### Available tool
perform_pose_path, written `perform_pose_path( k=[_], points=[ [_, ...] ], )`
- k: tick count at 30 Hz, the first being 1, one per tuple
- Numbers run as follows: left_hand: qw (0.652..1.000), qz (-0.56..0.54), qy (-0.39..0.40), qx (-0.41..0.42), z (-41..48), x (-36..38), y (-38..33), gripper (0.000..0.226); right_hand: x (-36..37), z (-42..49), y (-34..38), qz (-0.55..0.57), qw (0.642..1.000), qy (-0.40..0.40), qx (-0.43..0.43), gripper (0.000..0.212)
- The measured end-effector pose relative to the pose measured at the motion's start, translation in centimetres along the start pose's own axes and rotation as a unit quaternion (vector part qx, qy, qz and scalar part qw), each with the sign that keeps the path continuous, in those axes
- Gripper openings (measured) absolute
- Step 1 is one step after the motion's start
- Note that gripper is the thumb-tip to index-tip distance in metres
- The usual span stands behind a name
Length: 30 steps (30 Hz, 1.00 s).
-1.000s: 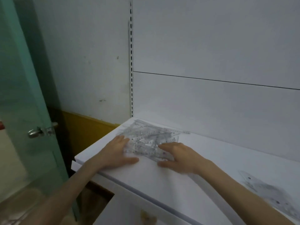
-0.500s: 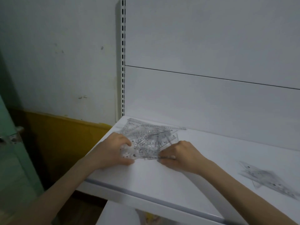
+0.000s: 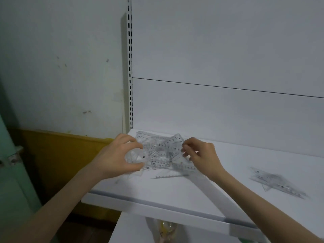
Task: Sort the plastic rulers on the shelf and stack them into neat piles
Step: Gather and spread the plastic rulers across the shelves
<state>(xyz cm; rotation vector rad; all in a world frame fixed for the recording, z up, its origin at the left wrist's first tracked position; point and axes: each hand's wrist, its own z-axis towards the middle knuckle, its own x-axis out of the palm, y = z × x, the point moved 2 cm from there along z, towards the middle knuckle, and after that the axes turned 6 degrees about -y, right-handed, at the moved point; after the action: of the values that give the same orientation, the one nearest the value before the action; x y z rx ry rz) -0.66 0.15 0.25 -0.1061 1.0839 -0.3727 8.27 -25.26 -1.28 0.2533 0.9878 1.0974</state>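
A jumble of clear plastic rulers (image 3: 160,152), straight ones and set squares crossed at odd angles, sits between the two hands at the back left corner of the white shelf (image 3: 175,195). The left hand (image 3: 117,156) curls thumb and fingers round the jumble's left edge and grips it. The right hand (image 3: 201,154) pinches the right edge with bent fingertips. Whether the jumble is lifted off the shelf cannot be told. A single straight ruler (image 3: 169,176) lies flat just nearer the person than both hands. A smaller heap of rulers (image 3: 277,184), blurred, lies well out beyond the right hand. A slotted upright (image 3: 129,67) rises behind the left hand.
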Motion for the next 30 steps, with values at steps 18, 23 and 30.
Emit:
perform_pose_path(
  k=[18,23,30],
  points=[
    [0.873,-0.171,-0.264,0.372,9.4,9.5,-15.8,0.024,-16.4,-9.9,-4.6,0.031,0.956,-0.163,0.242,0.014],
    [0.868,-0.236,-0.158,0.406,10.0,13.7,-20.7,0.026,-21.9,-14.4,-6.2,-0.045,0.925,-0.218,0.307,0.017],
    [0.889,-0.251,-0.109,0.368,10.1,15.9,-22.3,0.03,-25.0,-14.4,-9.9,-0.055,0.912,-0.213,0.346,0.014]
  ],
)
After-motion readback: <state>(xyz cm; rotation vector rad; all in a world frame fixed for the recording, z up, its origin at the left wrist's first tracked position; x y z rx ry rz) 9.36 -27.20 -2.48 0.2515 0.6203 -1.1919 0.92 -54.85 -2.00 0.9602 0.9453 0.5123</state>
